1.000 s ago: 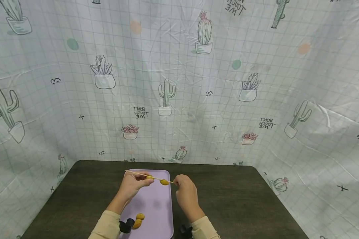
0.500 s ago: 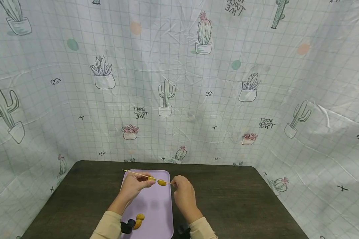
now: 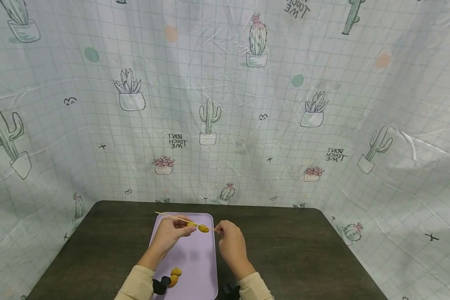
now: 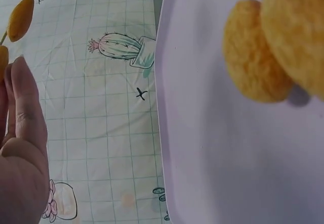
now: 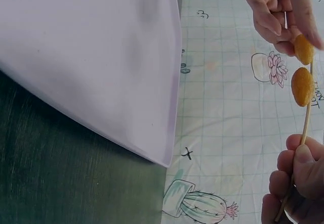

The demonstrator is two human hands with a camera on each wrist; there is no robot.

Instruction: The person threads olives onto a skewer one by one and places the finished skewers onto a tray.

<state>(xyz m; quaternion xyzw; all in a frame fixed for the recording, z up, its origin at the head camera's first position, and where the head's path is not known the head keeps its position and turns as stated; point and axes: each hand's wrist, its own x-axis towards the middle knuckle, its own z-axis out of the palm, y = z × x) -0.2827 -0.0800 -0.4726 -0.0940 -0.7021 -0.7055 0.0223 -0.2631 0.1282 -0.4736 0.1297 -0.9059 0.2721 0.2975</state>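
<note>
A thin wooden skewer (image 3: 168,215) runs between the hands above the tray, with two yellow-orange oval pieces on it. My left hand (image 3: 168,235) pinches one piece (image 5: 304,49) between thumb and fingers. The other piece (image 3: 203,228) sits on the skewer between the hands, close to the first. My right hand (image 3: 232,246) grips the skewer near its right end, fingers curled round it, as the right wrist view shows with that hand (image 5: 301,183). In the left wrist view the left hand (image 4: 23,143) shows at the left edge.
The lilac tray (image 3: 195,266) lies on the dark wooden table (image 3: 285,250). Two more yellow-orange pieces (image 3: 176,271) lie on its near left part, beside the black wrist device (image 3: 161,285). A cactus-print curtain (image 3: 225,104) hangs behind and around the table.
My left hand has moved slightly to the right with the piece it pinches, and the two pieces on the skewer are closer together. My right hand has shifted slightly left, still gripping the skewer.
</note>
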